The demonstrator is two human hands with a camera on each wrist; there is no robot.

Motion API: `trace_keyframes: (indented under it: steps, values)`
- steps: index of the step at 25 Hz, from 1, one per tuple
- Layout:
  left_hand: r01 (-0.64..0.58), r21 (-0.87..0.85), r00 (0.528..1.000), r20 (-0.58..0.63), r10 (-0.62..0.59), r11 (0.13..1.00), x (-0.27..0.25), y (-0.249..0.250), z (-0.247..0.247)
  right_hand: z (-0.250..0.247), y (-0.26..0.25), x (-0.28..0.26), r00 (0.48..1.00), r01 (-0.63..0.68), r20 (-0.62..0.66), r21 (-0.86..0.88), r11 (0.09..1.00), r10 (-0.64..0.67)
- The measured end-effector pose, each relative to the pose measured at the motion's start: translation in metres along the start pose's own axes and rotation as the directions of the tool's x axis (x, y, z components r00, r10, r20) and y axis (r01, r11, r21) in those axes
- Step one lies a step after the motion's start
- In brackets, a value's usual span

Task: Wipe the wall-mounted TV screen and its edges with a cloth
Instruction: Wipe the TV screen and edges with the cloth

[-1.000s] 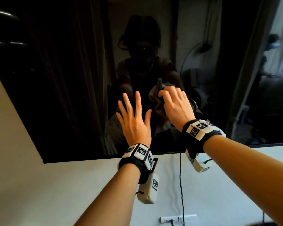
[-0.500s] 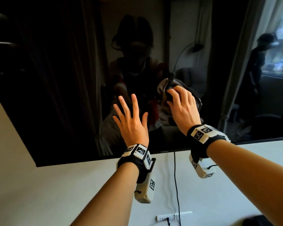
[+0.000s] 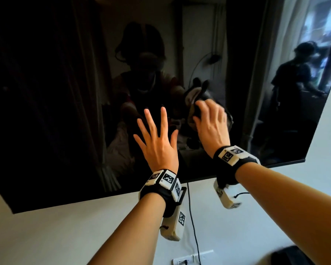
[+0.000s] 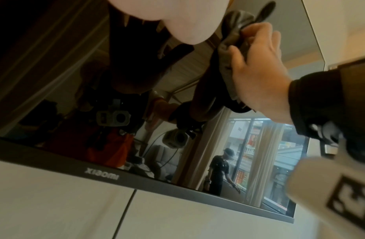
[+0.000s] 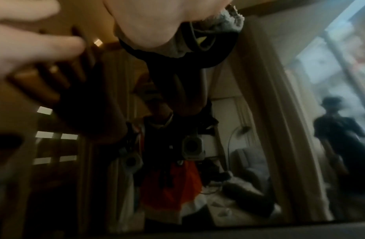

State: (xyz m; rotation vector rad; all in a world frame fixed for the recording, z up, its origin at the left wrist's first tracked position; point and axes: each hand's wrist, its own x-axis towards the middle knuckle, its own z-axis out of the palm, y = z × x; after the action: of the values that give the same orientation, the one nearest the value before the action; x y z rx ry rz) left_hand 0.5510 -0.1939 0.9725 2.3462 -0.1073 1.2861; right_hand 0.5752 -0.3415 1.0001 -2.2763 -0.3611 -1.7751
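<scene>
The wall-mounted TV (image 3: 46, 92) fills the head view, its dark screen full of reflections. My right hand (image 3: 211, 123) grips a bunched grey cloth (image 3: 196, 109) and presses it on the lower middle of the screen, blurred by motion. The left wrist view shows this cloth (image 4: 228, 53) under the right hand (image 4: 259, 67), above the TV's bottom edge (image 4: 136, 179). My left hand (image 3: 157, 138) is open, fingers spread, just left of the cloth at the screen. In the right wrist view the cloth (image 5: 224, 21) peeks out past the palm.
A black cable (image 3: 193, 222) hangs down the white wall (image 3: 65, 236) below the TV to a socket strip (image 3: 193, 258). A dark object (image 3: 292, 255) sits at the bottom right. Another person shows as a reflection (image 3: 294, 77) at the screen's right.
My right hand has rubbed the cloth a little to the right on the screen. The view has turned, so the TV's lower right corner now shows. The left hand stays spread.
</scene>
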Motion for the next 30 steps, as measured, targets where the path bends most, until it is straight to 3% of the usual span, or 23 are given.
trace_keyframes:
  steps: [2,5,6,9,10,13,17,21,25,29,30]
  values:
    - [0.026,0.014,1.0,0.008,-0.026,1.0,-0.005,0.011,0.007,-0.006,0.019,-0.005,0.988,0.145,0.054,-0.031,0.989,-0.143]
    - [0.081,0.021,0.997,0.013,-0.082,0.996,-0.01,0.018,0.013,-0.015,0.042,0.004,0.995,-0.093,-0.023,-0.016,0.996,0.093]
    - [0.096,0.022,0.995,0.01,-0.097,0.995,-0.01,0.019,0.015,-0.014,0.043,0.003,0.995,-0.097,-0.026,-0.013,0.995,0.097]
    - [0.159,0.017,0.987,-0.011,-0.159,0.987,-0.011,0.029,0.018,-0.018,0.053,-0.006,0.989,0.138,0.049,-0.014,0.99,-0.137]
    - [0.161,0.02,0.987,-0.02,-0.161,0.987,-0.013,0.035,0.019,-0.021,0.063,-0.003,0.991,0.122,0.054,-0.016,0.992,-0.121]
    - [0.085,0.038,0.996,-0.021,-0.084,0.996,-0.016,0.054,0.023,-0.027,0.078,0.004,0.996,-0.09,-0.001,-0.016,0.996,0.09]
    - [0.046,0.053,0.999,0.019,-0.048,0.997,-0.018,0.082,0.036,-0.031,0.088,-0.004,0.993,0.105,0.051,-0.037,0.994,-0.104]
    - [0.099,0.039,0.994,0.038,-0.1,0.994,-0.018,0.096,0.047,-0.035,0.104,0.0,0.988,-0.156,-0.004,-0.015,0.988,0.156]
    - [0.089,0.049,0.996,0.014,-0.09,0.995,-0.018,0.093,0.052,-0.034,0.114,-0.012,0.997,0.045,0.062,-0.016,0.999,-0.044]
    - [0.091,0.057,0.996,0.009,-0.092,0.994,-0.019,0.092,0.055,-0.039,0.134,-0.003,0.973,-0.225,-0.048,0.0,0.974,0.225]
    - [0.098,0.051,0.995,0.003,-0.098,0.994,-0.019,0.094,0.055,-0.038,0.132,-0.007,0.977,-0.211,-0.032,-0.002,0.977,0.211]
